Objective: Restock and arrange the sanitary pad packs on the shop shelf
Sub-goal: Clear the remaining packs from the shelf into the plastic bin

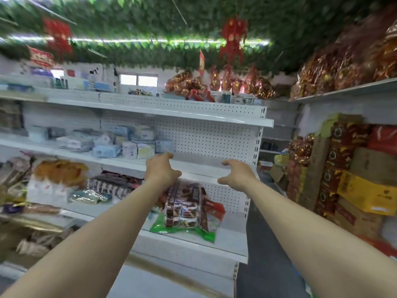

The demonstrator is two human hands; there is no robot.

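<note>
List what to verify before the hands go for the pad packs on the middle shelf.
1. Left hand free: ok, it holds nothing.
2. Right hand free: ok, it holds nothing.
3. Room on the middle shelf: ok, it is bare to the right of the pad packs.
4. Packs lined up evenly: not ok, those further left lie in a loose heap.
5. Pack fronts facing outward: cannot tell, the picture is blurred.
6. Fresh stock at hand: cannot tell, no pad supply shows near the hands.
</note>
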